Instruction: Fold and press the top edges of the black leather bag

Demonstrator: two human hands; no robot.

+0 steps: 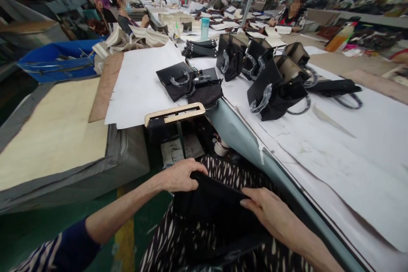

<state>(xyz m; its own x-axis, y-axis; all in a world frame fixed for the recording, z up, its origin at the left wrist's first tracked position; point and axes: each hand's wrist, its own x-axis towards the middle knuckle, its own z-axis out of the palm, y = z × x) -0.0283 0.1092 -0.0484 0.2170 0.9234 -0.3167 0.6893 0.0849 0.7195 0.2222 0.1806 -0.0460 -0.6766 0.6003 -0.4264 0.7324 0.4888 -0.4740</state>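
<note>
A black handbag lies across my lap, on cloth with a black and white pattern. At its upper left corner my left hand pinches the edge between thumb and fingers. My right hand grips the same edge farther right, thumb pressed against the black material. The lower part of the bag is dark, and its details are hard to make out. Beyond my hands stands a narrow frame with a pale slotted top on a post.
Several black handbags with wrapped handles stand on the white-covered table at right. Two more bags lie near its corner. A blue bin and a grey padded bench are at left. Other people sit farther back.
</note>
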